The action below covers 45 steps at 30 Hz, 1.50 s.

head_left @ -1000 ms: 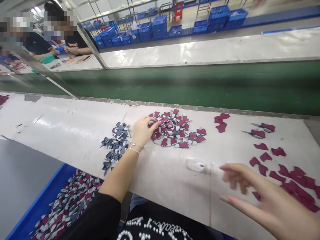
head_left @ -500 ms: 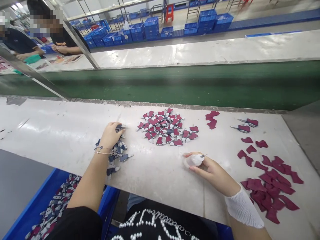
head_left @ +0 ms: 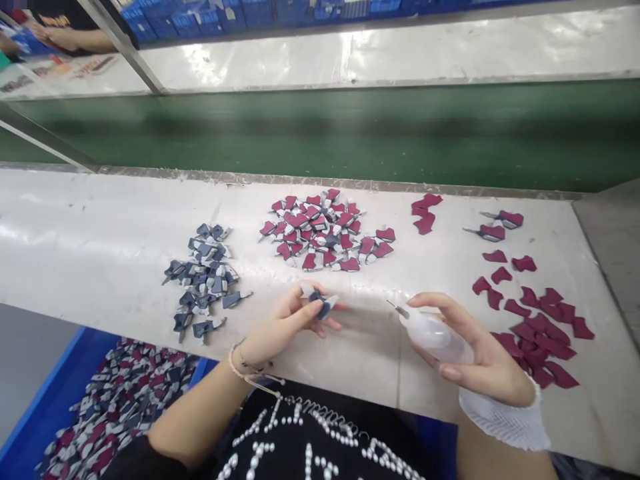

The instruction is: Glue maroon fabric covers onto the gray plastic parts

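- Clock directions run from the centre of the view, with twelve o'clock on the far side.
- Left hand (head_left: 295,317) sits near seven o'clock; its grip pinches a navy-and-white molded piece (head_left: 323,305) between thumb and fingers, over the table (head_left: 365,360).
- Right hand (head_left: 465,347), at four o'clock, has its grip wrapped round a translucent squeeze bottle (head_left: 435,337), which is tilted so that its thin metal needle tip (head_left: 395,307) points toward ten o'clock.
- That tip lies at three o'clock from the pinched piece, near it but apart.
- Cord bracelets (head_left: 235,365) circle the left wrist; a white knit cuff (head_left: 505,419) covers the right one.
- Loose heap of navy-and-white pieces (head_left: 216,285) rests between eight and nine o'clock, well apart from the left hand.
- Larger heap of maroon-faced pieces (head_left: 315,225) covers the centre, just past the left hand.
- Small cluster of maroon pads (head_left: 424,223) lies between two and three o'clock; two maroon-and-navy pieces (head_left: 493,232) lie at three.
- Scattered maroon pads (head_left: 545,337) spread toward half past three, some partly hidden behind the right hand.
- Blue bin (head_left: 50,407) full of mixed pieces stands at eight o'clock, below the table edge.
- Green strip (head_left: 350,133) runs across twelve o'clock; a co-worker's hands (head_left: 57,37) show at ten.
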Each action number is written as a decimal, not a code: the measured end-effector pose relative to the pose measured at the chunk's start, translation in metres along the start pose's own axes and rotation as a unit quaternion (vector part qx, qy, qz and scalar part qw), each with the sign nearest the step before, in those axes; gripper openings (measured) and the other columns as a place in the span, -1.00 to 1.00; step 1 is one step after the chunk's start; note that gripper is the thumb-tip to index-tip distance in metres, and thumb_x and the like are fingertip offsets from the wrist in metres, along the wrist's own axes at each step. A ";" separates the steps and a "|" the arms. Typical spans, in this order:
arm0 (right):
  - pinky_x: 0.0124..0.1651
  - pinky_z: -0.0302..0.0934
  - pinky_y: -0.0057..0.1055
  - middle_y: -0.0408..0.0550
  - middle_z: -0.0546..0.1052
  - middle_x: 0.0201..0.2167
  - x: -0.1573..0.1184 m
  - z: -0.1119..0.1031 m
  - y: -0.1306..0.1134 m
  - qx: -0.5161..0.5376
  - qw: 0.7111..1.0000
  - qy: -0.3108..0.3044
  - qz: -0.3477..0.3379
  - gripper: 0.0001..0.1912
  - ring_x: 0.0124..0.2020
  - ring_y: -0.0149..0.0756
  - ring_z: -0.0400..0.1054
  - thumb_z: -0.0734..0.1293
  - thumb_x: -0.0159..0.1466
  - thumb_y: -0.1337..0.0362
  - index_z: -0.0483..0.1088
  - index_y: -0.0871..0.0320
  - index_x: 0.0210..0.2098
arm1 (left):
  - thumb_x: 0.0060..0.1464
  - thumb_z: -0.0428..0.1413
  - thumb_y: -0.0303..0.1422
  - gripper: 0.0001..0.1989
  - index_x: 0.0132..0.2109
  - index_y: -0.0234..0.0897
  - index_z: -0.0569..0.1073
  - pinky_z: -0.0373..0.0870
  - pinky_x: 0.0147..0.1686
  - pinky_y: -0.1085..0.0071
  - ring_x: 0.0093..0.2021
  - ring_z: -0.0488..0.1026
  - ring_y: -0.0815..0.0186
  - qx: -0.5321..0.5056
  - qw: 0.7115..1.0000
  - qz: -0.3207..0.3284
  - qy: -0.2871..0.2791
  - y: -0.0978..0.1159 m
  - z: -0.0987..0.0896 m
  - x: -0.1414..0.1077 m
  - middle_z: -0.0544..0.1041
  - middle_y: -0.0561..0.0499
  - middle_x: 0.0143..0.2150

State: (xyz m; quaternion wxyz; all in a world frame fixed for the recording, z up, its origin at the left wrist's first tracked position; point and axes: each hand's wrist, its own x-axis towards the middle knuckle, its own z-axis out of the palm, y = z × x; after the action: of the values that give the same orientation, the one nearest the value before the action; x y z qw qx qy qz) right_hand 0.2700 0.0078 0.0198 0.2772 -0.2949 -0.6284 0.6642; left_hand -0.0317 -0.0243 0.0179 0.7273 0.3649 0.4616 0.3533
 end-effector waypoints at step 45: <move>-0.60 0.16 -0.47 -0.28 0.44 -0.50 0.036 0.041 -0.046 -0.239 0.962 0.132 0.012 -0.76 -0.60 -0.47 0.30 0.51 0.20 0.22 0.35 0.02 -0.28 | -0.11 0.44 -0.27 -0.54 -0.19 -0.25 0.35 0.45 -0.41 0.49 -0.40 0.46 0.45 0.033 0.990 -0.030 -0.134 -0.025 0.020 0.035 0.48 0.08 -0.25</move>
State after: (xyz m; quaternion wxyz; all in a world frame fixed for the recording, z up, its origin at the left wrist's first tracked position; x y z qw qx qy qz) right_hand 0.2156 0.0095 0.0660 0.2714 -0.4450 -0.7234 0.4528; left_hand 0.0026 -0.0102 -0.0117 0.7802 0.4190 0.3823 0.2638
